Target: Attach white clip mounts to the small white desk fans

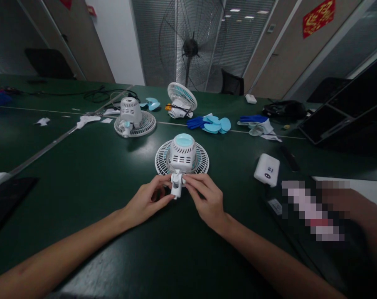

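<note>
A small white fan (182,154) with a light blue cap lies face down on the green table, its round grille flat underneath. From its near side sticks out a white pivot bracket (176,185). My left hand (151,195) pinches the bracket from the left, with thumb and index finger at its edge. On the other side my right hand (207,199) grips the bracket's right knob between thumb and fingers. Fingertips hide parts of the joint.
Behind stand another face-down fan (130,118), a tilted fan (181,101), light blue fan blades (218,124) and blue-white gloves (257,124). To the right are a white power bank (267,170) and another person's hand (353,203) near a blurred-out object.
</note>
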Demonstrator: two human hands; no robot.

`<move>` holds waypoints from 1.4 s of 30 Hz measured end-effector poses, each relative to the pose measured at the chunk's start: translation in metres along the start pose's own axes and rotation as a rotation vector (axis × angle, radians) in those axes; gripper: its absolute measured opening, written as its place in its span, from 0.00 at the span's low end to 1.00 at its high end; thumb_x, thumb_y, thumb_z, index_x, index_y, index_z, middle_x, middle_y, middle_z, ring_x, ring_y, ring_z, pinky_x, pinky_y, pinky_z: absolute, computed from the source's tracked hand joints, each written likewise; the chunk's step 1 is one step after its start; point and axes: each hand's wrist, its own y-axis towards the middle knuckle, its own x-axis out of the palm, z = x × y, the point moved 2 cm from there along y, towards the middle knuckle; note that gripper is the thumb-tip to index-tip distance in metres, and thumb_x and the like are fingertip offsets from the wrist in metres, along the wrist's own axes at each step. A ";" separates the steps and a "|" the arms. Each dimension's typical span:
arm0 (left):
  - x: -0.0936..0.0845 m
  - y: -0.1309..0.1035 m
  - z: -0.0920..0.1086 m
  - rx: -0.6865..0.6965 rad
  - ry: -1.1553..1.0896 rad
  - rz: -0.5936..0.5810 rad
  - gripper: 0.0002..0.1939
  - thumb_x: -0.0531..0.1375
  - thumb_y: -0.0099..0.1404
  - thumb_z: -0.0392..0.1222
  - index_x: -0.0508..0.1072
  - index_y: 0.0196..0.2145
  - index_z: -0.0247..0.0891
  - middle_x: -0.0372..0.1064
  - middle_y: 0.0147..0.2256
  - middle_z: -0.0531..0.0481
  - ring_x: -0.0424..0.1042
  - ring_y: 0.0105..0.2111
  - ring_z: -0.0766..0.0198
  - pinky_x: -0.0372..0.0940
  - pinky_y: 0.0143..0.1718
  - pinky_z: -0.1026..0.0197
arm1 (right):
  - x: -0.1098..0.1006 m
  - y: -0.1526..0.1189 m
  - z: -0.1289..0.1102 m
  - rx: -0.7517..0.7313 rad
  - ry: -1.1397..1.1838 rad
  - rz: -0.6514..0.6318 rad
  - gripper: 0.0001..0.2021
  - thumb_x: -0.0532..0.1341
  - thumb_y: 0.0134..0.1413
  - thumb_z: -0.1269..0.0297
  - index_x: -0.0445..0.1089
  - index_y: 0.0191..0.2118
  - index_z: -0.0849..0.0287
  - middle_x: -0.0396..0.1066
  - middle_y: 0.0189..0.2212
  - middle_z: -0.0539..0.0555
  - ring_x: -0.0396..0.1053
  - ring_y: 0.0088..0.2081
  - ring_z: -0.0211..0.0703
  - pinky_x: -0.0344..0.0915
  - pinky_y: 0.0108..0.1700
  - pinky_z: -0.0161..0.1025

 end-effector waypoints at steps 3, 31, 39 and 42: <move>-0.002 0.000 -0.001 -0.008 0.019 0.016 0.27 0.61 0.74 0.46 0.60 0.66 0.42 0.76 0.47 0.46 0.73 0.33 0.65 0.68 0.31 0.63 | 0.000 0.000 0.003 0.070 -0.005 0.003 0.19 0.62 0.68 0.73 0.74 0.60 0.49 0.76 0.46 0.55 0.77 0.47 0.46 0.78 0.50 0.48; -0.005 -0.001 0.000 0.140 0.158 0.101 0.25 0.63 0.74 0.44 0.68 0.66 0.45 0.75 0.47 0.45 0.74 0.35 0.64 0.71 0.32 0.63 | 0.002 -0.001 0.004 0.037 -0.019 -0.102 0.18 0.58 0.70 0.72 0.70 0.61 0.52 0.77 0.46 0.55 0.77 0.46 0.46 0.77 0.50 0.46; -0.005 -0.003 -0.001 0.170 0.204 0.071 0.25 0.63 0.74 0.42 0.67 0.66 0.46 0.75 0.47 0.46 0.75 0.37 0.64 0.72 0.32 0.63 | -0.002 0.004 0.001 0.066 0.003 -0.044 0.12 0.63 0.67 0.69 0.76 0.53 0.53 0.77 0.44 0.55 0.77 0.44 0.45 0.77 0.46 0.46; -0.005 -0.003 0.000 0.207 0.239 0.038 0.26 0.62 0.74 0.42 0.66 0.67 0.45 0.75 0.47 0.46 0.76 0.39 0.63 0.73 0.33 0.64 | -0.001 0.006 0.007 0.157 0.045 -0.040 0.06 0.66 0.66 0.65 0.78 0.46 0.56 0.77 0.38 0.53 0.75 0.37 0.42 0.75 0.37 0.40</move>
